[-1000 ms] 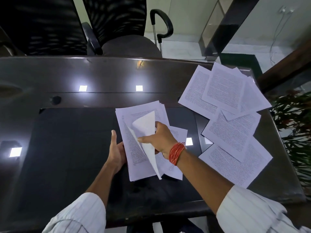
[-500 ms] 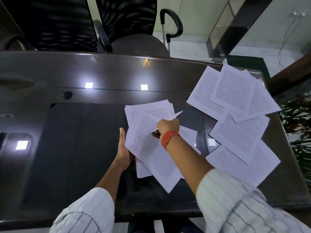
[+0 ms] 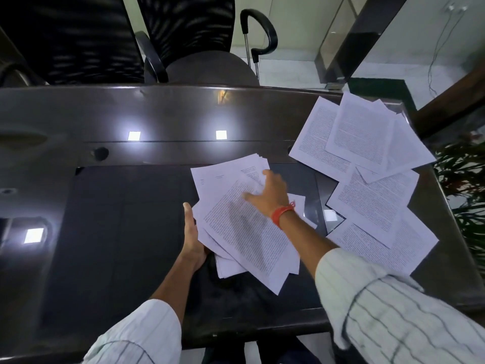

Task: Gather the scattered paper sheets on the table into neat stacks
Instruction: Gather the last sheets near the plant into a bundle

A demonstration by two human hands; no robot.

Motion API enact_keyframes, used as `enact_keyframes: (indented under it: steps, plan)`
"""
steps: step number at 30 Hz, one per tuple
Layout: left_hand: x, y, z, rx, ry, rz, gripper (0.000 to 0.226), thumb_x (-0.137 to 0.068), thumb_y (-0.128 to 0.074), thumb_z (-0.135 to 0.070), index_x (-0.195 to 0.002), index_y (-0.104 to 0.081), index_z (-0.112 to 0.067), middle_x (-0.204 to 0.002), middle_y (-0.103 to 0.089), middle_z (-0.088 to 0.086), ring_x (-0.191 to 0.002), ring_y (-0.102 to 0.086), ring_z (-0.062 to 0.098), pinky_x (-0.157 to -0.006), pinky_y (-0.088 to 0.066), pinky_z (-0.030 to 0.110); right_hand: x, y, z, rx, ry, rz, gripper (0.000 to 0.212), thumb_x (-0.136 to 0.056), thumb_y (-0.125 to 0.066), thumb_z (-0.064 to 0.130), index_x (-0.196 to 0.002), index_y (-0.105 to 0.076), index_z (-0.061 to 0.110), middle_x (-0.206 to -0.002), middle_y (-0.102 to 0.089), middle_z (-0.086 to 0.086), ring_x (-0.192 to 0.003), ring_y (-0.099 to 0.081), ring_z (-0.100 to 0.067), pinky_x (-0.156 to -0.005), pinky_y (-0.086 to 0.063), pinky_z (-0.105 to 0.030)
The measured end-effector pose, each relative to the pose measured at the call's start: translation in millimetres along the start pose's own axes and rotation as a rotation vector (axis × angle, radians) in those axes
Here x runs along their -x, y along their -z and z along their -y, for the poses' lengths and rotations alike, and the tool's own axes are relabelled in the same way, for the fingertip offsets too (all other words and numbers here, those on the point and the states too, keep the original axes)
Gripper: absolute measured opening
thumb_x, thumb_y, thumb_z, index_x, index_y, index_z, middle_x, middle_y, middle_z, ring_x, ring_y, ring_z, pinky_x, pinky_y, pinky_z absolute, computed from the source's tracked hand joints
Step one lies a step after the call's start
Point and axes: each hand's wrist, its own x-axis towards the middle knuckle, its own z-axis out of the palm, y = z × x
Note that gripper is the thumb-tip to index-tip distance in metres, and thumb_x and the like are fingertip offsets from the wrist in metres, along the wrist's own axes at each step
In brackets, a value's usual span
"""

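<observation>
Dark glossy table point(image 3: 105, 258) fills my view, with 2 black office chairs point(image 3: 86, 38) pushed in along its far edge. Over at the far right corner, loose printed sheets point(image 3: 367, 179) lie fanned and overlapping, some hanging past the table's edge. Right in front of me sits the gathered pile point(image 3: 241, 232), ragged, its pages skewed at different angles on the black mat. My right hand point(image 3: 270, 195) lies on top of that pile, fingers spread fairly wide and straight, pressing the top page, a red thread band point(image 3: 282, 214) on the wrist. My left hand point(image 3: 193, 232) stands against the pile's left edge, fingers straight, thumb up, bracing the sheets.
</observation>
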Motion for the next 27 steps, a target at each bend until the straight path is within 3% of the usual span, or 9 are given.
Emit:
enact_keyframes:
  steps: [3, 7, 9, 11, 13, 18, 20, 23, 27]
  plan:
    - [-2, 3, 1, 0.010, 0.006, -0.012, 0.089, -0.084, -0.022, -0.086, -0.129, -0.065, -0.022, -0.124, -0.070, 0.010, -0.103, -0.067, 0.025, -0.093, -0.049, 0.042, -12, 20, -43, 0.522, 0.107, 0.105, 0.112, -0.062, -0.073, 0.074, -0.146, -0.026, 0.016, -0.149, -0.035, -0.014, -0.140, -0.031, -0.036, -0.109, -0.031, -0.061]
    - [-1, 2, 2, 0.047, 0.032, -0.026, 0.085, -0.085, -0.020, -0.086, -0.108, -0.073, -0.024, -0.109, -0.074, 0.007, -0.089, -0.070, 0.022, -0.086, -0.049, 0.039, -10, 40, -79, 0.582, 0.007, 0.206, 0.098, -0.067, -0.069, 0.075, -0.141, -0.037, 0.019, -0.144, -0.048, -0.008, -0.132, -0.046, -0.034, -0.108, -0.029, -0.065]
    - [1, 2, 2, 0.059, 0.040, -0.013, 0.089, -0.084, -0.016, -0.087, -0.110, -0.073, -0.024, -0.109, -0.075, 0.008, -0.091, -0.069, 0.024, -0.087, -0.049, 0.040, -5, 43, -92, 0.456, 0.022, 0.198, 0.061, -0.075, -0.074, 0.058, -0.118, -0.056, 0.018, -0.117, -0.066, -0.004, -0.110, -0.062, -0.030, -0.100, -0.044, -0.053]
    - [4, 0, 2, 0.068, 0.046, -0.010, 0.094, -0.082, -0.014, -0.089, -0.116, -0.072, -0.024, -0.115, -0.074, 0.009, -0.096, -0.069, 0.025, -0.089, -0.050, 0.040, -4, 45, -100, 0.180, -0.007, 0.260, 0.030, -0.080, -0.078, 0.037, -0.090, -0.065, 0.012, -0.090, -0.069, -0.006, -0.087, -0.067, -0.028, -0.076, -0.053, -0.038]
    - [3, -1, 2, 0.090, 0.049, -0.032, 0.096, -0.081, -0.013, -0.090, -0.122, -0.070, -0.026, -0.122, -0.071, 0.009, -0.108, -0.067, 0.027, -0.096, -0.048, 0.043, -4, 50, -103, -0.122, -0.092, 0.290, 0.024, -0.082, -0.078, 0.023, -0.086, -0.067, 0.003, -0.085, -0.068, -0.018, -0.076, -0.063, -0.026, -0.064, -0.050, -0.034]
    - [3, -7, -3, 0.012, 0.099, -0.081, 0.113, -0.069, -0.016, -0.099, -0.124, -0.068, -0.015, -0.119, -0.073, 0.011, -0.113, -0.066, 0.033, -0.104, -0.045, 0.052, -10, 56, -101, -0.508, -0.202, 0.267, 0.016, -0.084, -0.076, 0.016, -0.096, -0.071, 0.007, -0.101, -0.073, -0.016, -0.092, -0.070, -0.034, -0.085, -0.057, -0.047]
    - [2, -11, -6, -0.044, 0.071, -0.096, 0.099, -0.073, -0.030, -0.094, -0.123, -0.069, -0.018, -0.118, -0.073, 0.011, -0.110, -0.068, 0.033, -0.102, -0.048, 0.053, -8, 50, -98, -0.573, -0.218, 0.251, 0.016, -0.084, -0.077, 0.017, -0.096, -0.071, 0.008, -0.101, -0.074, -0.012, -0.097, -0.070, -0.035, -0.085, -0.057, -0.053]
    - [1, -16, -6, -0.173, 0.057, -0.158, 0.066, -0.083, -0.056, -0.075, -0.114, -0.072, -0.019, -0.109, -0.076, 0.006, -0.101, -0.072, 0.029, -0.091, -0.055, 0.048, 0, 32, -95, -0.547, -0.252, 0.270, 0.010, -0.086, -0.074, 0.017, -0.091, -0.067, 0.013, -0.103, -0.072, -0.011, -0.088, -0.069, -0.027, -0.068, -0.059, -0.039]
    - [-3, -18, 2, -0.267, 0.010, -0.226, 0.025, -0.090, -0.074, -0.031, -0.110, -0.071, -0.016, -0.102, -0.076, 0.001, -0.097, -0.072, 0.026, -0.073, -0.057, 0.036, 6, 17, -98, -0.018, -0.112, 0.398, 0.039, -0.082, -0.073, 0.050, -0.093, -0.064, 0.014, -0.096, -0.071, -0.003, -0.083, -0.068, -0.022, -0.067, -0.058, -0.038]
